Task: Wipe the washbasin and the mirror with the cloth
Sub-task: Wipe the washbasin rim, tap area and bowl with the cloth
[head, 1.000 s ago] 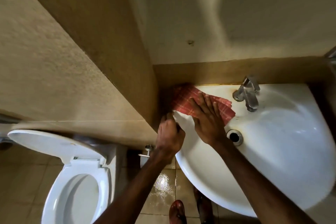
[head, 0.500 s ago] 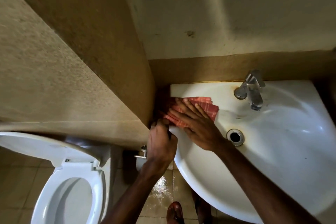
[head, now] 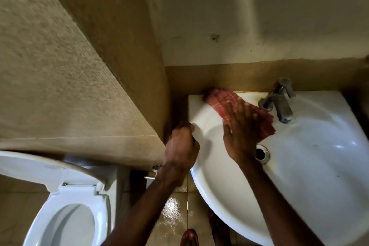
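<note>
Red checked cloth point(head: 237, 109) lies on back-left rim of white ceramic washbasin point(head: 319, 166), my right hand point(head: 242, 136) flat, fingers spread on it. Left hand point(head: 180, 151) curled on basin edge. Risk, I judge: cloth snagging chrome tap point(head: 279, 102), bunching under palm.

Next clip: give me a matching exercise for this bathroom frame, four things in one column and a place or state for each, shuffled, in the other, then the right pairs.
Things:
1. cloth
2. left hand
3. tap
4. toilet

Places or states:
A. gripping the washbasin's left rim
B. lid raised, at lower left of the view
C. pressed flat under the right hand, near the basin's back-left corner
D. mounted at the back edge of the basin, spout over the bowl

Pairs: 1-C, 2-A, 3-D, 4-B. The right hand lies open on the cloth, inside the washbasin, beside the overflow hole.
</note>
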`<state>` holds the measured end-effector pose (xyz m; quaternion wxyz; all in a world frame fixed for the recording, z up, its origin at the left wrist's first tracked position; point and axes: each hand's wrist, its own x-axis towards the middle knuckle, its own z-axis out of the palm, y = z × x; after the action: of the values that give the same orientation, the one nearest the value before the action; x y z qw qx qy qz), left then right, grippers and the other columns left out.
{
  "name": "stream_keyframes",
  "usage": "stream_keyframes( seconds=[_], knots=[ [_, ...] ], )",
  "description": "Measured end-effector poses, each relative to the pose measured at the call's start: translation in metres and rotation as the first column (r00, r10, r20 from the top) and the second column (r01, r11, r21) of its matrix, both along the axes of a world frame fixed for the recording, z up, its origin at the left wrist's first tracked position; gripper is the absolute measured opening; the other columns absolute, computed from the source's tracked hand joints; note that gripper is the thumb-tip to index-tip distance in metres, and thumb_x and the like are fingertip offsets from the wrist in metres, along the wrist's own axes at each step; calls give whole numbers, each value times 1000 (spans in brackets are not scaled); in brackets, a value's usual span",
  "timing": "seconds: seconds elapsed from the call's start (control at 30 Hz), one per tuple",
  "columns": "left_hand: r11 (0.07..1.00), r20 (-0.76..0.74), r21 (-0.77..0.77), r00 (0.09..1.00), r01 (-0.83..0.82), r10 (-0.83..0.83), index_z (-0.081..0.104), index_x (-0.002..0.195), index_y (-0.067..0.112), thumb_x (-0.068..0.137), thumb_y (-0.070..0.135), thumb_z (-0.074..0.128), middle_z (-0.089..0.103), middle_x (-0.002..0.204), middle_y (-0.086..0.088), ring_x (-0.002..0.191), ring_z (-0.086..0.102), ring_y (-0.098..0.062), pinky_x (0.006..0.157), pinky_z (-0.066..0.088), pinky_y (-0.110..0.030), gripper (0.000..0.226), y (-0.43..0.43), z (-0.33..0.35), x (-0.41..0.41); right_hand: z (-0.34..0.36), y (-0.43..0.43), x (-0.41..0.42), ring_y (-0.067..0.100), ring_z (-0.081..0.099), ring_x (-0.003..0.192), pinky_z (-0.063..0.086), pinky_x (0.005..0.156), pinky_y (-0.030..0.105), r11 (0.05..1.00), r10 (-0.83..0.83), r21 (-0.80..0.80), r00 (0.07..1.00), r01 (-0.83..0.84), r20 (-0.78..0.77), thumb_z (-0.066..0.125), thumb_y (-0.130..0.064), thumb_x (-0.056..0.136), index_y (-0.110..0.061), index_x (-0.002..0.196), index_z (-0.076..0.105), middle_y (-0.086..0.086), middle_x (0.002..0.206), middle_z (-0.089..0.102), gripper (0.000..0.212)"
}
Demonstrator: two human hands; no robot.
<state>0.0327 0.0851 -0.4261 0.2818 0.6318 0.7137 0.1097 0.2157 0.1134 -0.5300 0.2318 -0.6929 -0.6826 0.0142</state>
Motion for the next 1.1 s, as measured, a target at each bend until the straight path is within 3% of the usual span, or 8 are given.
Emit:
stream_keyframes(
  seconds=[0.2, 0.37, 0.57, 0.7, 0.8, 0.9, 1.0, 1.1],
  knots=[
    [998, -42, -59, 999, -13, 10, 60, 123, 10, 91, 10, 53, 59, 127, -13, 116, 56, -33, 98, 46, -39, 33, -1, -3, -5, 4, -8, -20, 17, 10, 163, 12, 132, 45, 919, 392, -36, 920, -392, 1, 47, -20, 105, -32, 165, 27, -4, 175, 17, 64],
    [1000, -24, 20, 1000, -3, 3, 67, 124, 24, 84, 5, 51, 65, 127, -3, 112, 64, -29, 97, 53, -39, 47, 0, -6, -8, 31, -1, -6, 25, 44, 151, 39, 121, 54, 991, 119, -20, 923, -136, -365, 55, 5, 100, -21, 148, 57, 5, 158, 53, 55],
    [998, -97, 40, 994, 55, -51, 67, 117, 10, 83, 1, 50, 67, 118, -13, 104, 65, -37, 88, 52, -42, 39, -4, -4, -3, 98, -24, -13, 35, 65, 118, 59, 93, 46, 973, 187, 161, 975, -168, -116, 59, 0, 92, -17, 132, 69, 13, 133, 63, 45],
    [994, -58, 71, 995, 83, -79, 69, 124, 14, 81, -3, 51, 67, 124, -7, 109, 67, -32, 93, 55, -40, 50, -4, -2, -6, 101, -26, -1, 31, 70, 112, 59, 93, 44, 997, 34, 82, 946, -8, -321, 42, -5, 91, -15, 131, 68, 8, 123, 73, 49],
    [989, -56, 53, 990, 136, -133, 68, 128, 16, 83, -2, 50, 66, 127, -5, 113, 67, -32, 95, 55, -42, 52, -3, -2, -8, 93, -26, 7, 16, 70, 111, 59, 96, 47, 1000, 11, 23, 757, 6, -654, 46, 17, 82, -14, 106, 76, -3, 110, 78, 49],
    [984, -64, 25, 983, 175, -173, 65, 133, 19, 84, 0, 50, 64, 130, -4, 116, 65, -30, 97, 55, -42, 54, -1, -4, -11, 102, -34, 6, 19, 70, 114, 64, 87, 40, 987, -114, -146, 347, -68, -931, 40, 17, 90, -13, 97, 78, -1, 114, 77, 50],
    [981, -54, 10, 979, 196, -195, 66, 131, 20, 82, 1, 52, 64, 128, -3, 118, 64, -29, 97, 55, -42, 54, 1, -5, -15, 115, -37, 10, 23, 68, 108, 60, 83, 30, 950, -281, -268, -64, -160, -958, 41, 0, 101, -6, 105, 76, 10, 116, 74, 35],
    [984, -48, -17, 983, 178, -178, 65, 132, 21, 84, 9, 48, 63, 130, -4, 119, 63, -28, 100, 53, -41, 53, 3, -9, -17, 118, -31, 9, 16, 70, 94, 58, 76, 32, 945, -324, -320, -51, -63, -945, 63, -22, 101, -8, 100, 74, -1, 99, 77, 18]
  ],
)
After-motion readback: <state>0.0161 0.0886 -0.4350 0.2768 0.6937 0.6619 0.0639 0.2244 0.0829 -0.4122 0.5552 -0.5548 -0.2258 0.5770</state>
